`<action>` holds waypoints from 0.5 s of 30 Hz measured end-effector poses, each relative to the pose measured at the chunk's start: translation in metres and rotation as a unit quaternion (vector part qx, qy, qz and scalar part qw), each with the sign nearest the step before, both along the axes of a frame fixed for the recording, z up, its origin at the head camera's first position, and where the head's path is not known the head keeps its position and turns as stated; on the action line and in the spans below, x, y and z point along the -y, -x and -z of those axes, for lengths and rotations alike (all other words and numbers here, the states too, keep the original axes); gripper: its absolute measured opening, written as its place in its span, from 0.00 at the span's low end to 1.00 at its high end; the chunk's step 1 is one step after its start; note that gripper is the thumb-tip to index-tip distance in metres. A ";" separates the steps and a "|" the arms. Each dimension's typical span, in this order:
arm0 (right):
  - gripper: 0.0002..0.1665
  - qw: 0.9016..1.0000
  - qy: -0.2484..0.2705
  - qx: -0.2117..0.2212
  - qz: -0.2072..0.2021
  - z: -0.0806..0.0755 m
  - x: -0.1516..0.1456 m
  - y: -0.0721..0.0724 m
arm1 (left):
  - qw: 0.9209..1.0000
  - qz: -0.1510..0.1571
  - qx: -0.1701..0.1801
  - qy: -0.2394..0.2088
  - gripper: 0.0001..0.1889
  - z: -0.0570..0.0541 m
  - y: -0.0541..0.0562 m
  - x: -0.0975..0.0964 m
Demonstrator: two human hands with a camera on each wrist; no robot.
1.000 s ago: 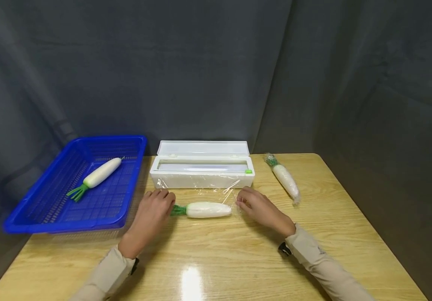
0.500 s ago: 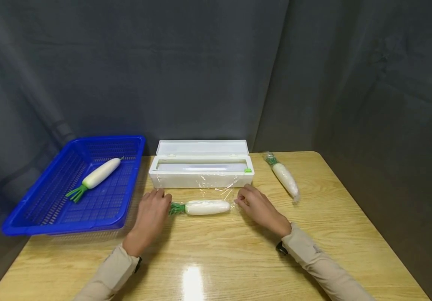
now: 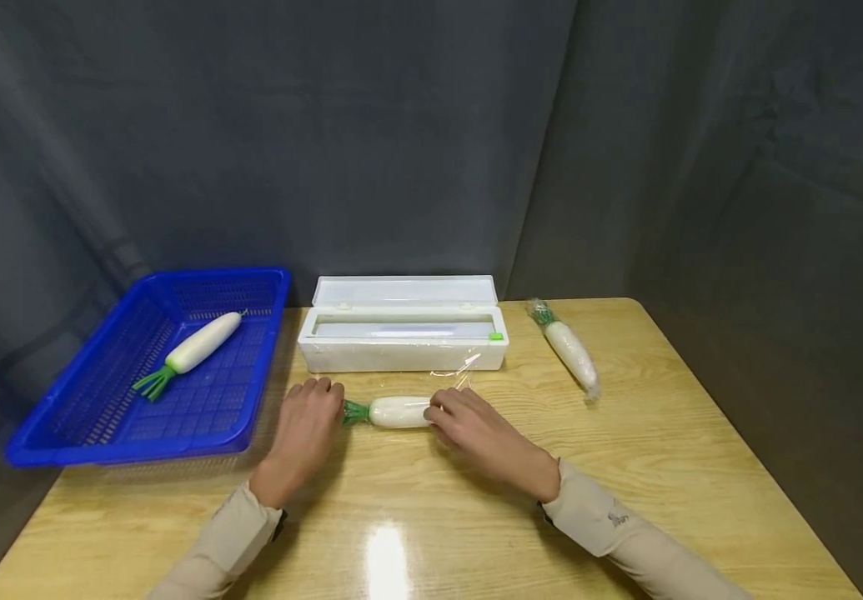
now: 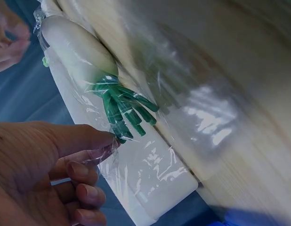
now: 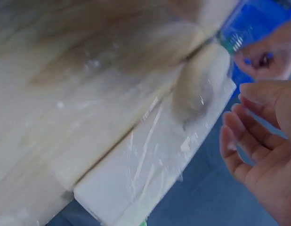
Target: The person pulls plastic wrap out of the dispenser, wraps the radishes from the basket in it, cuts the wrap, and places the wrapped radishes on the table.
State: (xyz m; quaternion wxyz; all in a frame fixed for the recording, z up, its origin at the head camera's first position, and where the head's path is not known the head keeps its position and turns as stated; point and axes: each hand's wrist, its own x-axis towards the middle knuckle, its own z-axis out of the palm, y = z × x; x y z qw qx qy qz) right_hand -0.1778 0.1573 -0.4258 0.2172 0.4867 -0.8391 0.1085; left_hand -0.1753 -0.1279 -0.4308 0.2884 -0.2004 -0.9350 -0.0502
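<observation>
A dark grey curtain (image 3: 341, 150) hangs behind the wooden table (image 3: 476, 533).

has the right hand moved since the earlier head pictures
Yes, to the left: against the white box, the right hand has shifted toward the left hand, now covering the leafless end of the radish between them.

No text can be read; a small dark mark (image 3: 618, 518) on the beige right sleeve (image 3: 644, 552) is too blurred to decipher.
</observation>
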 end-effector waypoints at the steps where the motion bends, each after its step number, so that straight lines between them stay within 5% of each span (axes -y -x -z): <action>1: 0.06 1.000 -0.016 0.005 0.002 0.001 0.002 0.000 | 1.000 -0.001 0.003 -0.001 0.13 0.000 0.000 0.000; 5: 0.10 0.998 -0.051 0.016 0.018 0.009 0.005 0.003 | 1.000 0.004 -0.008 -0.015 0.11 0.002 0.001 -0.001; 10: 0.15 0.997 -0.067 0.019 0.038 0.014 0.005 0.009 | 0.996 0.026 -0.074 -0.044 0.22 0.000 -0.001 -0.007; 15: 0.19 0.997 -0.058 0.036 0.036 0.012 0.003 0.014 | 0.993 0.090 -0.078 -0.021 0.21 -0.004 -0.010 -0.023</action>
